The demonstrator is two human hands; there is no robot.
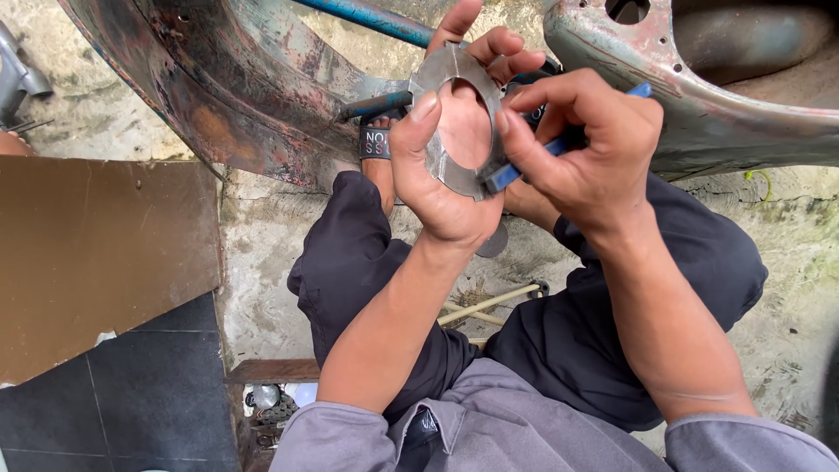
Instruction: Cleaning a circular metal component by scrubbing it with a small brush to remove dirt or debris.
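Above the lap, left hand point(441, 188) holding upright metal ring point(456, 122), right hand point(581, 144) pinching blue tool point(559, 144)

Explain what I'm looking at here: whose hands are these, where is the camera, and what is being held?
There is one picture, taken by a camera worn on the person's head, looking down at their own hands and lap. The person squats on rough concrete ground in dark trousers. The left hand holds up a flat grey metal ring with a large round hole. The right hand pinches a small blue-handled tool against the ring's lower edge. Beyond the hands sits a rusty, worn metal body shell with a blue bar. At left lies a brown board over dark tiles.
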